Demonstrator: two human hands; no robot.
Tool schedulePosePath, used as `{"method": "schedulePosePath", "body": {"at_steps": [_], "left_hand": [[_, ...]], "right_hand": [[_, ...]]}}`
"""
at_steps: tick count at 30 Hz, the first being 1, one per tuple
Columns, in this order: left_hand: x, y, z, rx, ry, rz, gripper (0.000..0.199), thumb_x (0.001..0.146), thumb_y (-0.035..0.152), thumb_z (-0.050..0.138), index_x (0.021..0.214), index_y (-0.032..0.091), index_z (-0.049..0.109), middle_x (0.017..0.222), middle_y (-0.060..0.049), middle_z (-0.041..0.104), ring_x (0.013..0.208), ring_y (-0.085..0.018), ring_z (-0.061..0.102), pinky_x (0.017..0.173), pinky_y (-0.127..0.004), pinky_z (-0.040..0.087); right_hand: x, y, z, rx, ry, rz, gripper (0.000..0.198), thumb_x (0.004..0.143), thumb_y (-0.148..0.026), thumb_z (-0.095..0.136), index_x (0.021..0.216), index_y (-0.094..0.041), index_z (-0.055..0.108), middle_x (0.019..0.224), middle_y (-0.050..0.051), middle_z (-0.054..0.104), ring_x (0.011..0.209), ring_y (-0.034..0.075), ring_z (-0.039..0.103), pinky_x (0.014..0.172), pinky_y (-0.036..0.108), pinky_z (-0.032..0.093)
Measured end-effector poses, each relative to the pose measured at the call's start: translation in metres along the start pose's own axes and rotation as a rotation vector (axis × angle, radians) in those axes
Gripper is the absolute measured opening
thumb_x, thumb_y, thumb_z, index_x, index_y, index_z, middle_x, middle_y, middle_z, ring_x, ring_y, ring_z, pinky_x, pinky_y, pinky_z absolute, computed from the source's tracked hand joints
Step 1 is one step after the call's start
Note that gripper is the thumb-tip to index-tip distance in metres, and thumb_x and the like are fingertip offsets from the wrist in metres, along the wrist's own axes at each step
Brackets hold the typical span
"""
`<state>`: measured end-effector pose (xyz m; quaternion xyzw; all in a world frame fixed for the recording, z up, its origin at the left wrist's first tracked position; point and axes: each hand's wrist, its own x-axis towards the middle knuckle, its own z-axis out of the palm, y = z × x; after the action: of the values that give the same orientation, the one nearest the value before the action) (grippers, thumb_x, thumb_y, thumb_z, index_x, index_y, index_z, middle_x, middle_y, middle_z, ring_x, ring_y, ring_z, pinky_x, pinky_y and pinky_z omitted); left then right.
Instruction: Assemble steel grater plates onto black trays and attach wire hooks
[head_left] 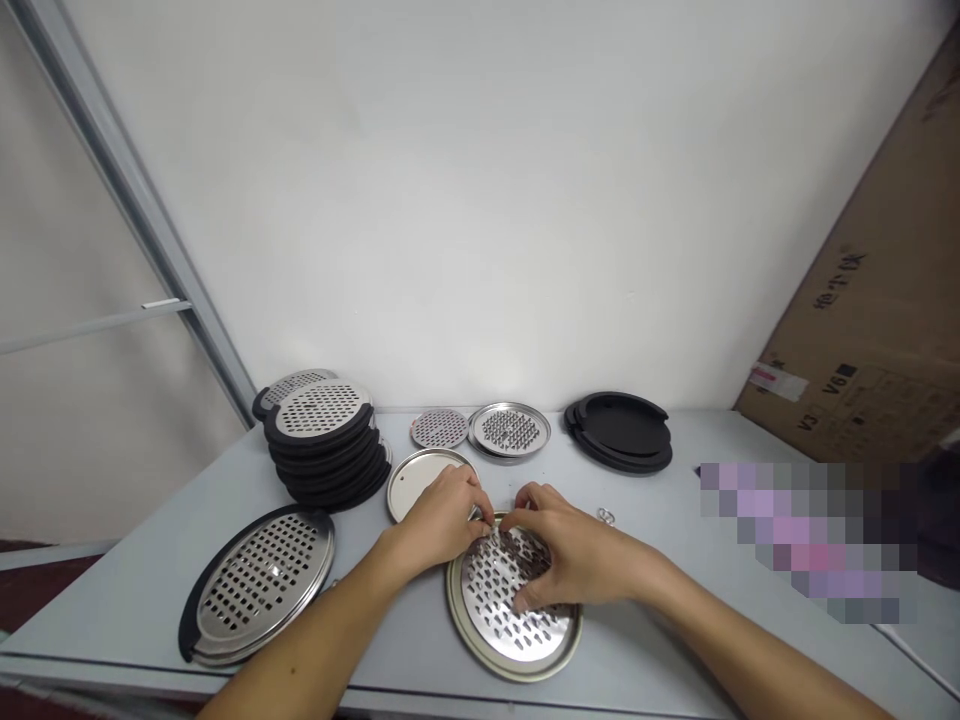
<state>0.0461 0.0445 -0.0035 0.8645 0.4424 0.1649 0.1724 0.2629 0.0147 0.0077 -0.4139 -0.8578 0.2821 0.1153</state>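
A round metal grater plate (495,600) with raised teeth lies on a shallow round metal tray (517,673) at the front of the table. My left hand (442,512) is closed in a pinch at the plate's far edge; whatever sits between its fingertips is too small to make out. My right hand (559,550) grips the same plate from the right, thumb on the toothed face and fingertips curled at the far rim, close to my left fingertips. Behind my left hand, partly covered by it, rests another shallow metal tray (412,482) with a small hole.
At left, a stack of black-rimmed graters (330,465) stands behind a single tilted grater (259,580). Grater discs (440,429) and a tray with a grater (511,430) lie near the wall. Black round holders (619,430), small metal rings (606,516) and a cardboard box (862,300) are at right.
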Motion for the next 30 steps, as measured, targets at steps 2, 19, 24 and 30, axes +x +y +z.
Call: {"method": "schedulePosePath", "body": {"at_steps": [2, 19, 24, 30], "left_hand": [[-0.0003, 0.0007, 0.0004, 0.010, 0.017, 0.003, 0.009, 0.076, 0.024, 0.070, 0.083, 0.027, 0.074, 0.095, -0.002, 0.055, 0.096, -0.021, 0.050, 0.083, -0.031, 0.041], [0.0038, -0.0026, 0.0061, 0.002, -0.001, -0.003, 0.020, 0.077, 0.014, 0.058, 0.086, 0.023, 0.074, 0.085, -0.002, 0.067, 0.079, -0.017, 0.059, 0.071, -0.025, 0.043], [0.0038, -0.0027, 0.0057, 0.018, -0.002, 0.015, 0.021, 0.078, 0.014, 0.057, 0.084, 0.023, 0.075, 0.087, -0.003, 0.066, 0.082, -0.018, 0.060, 0.075, -0.026, 0.044], [0.0037, -0.0008, 0.0045, 0.007, -0.016, 0.026, 0.021, 0.078, 0.014, 0.057, 0.085, 0.022, 0.075, 0.088, -0.004, 0.066, 0.084, -0.018, 0.059, 0.078, -0.027, 0.045]], "right_hand": [[0.0004, 0.0004, 0.0006, 0.003, 0.003, 0.010, 0.066, 0.060, -0.058, 0.077, 0.116, -0.027, 0.061, 0.112, 0.006, 0.046, 0.105, 0.026, 0.048, 0.086, 0.038, 0.045], [0.0025, 0.0010, 0.0059, -0.014, 0.053, 0.005, 0.063, 0.063, -0.056, 0.076, 0.115, -0.025, 0.061, 0.110, 0.006, 0.049, 0.104, 0.026, 0.046, 0.086, 0.037, 0.044], [0.0026, 0.0014, 0.0064, -0.017, 0.044, 0.002, 0.064, 0.063, -0.057, 0.075, 0.116, -0.025, 0.061, 0.110, 0.006, 0.049, 0.105, 0.026, 0.046, 0.087, 0.036, 0.044], [0.0020, -0.0009, 0.0057, -0.015, 0.032, 0.009, 0.062, 0.064, -0.056, 0.075, 0.115, -0.025, 0.062, 0.110, 0.007, 0.048, 0.105, 0.027, 0.047, 0.086, 0.037, 0.044]]}}
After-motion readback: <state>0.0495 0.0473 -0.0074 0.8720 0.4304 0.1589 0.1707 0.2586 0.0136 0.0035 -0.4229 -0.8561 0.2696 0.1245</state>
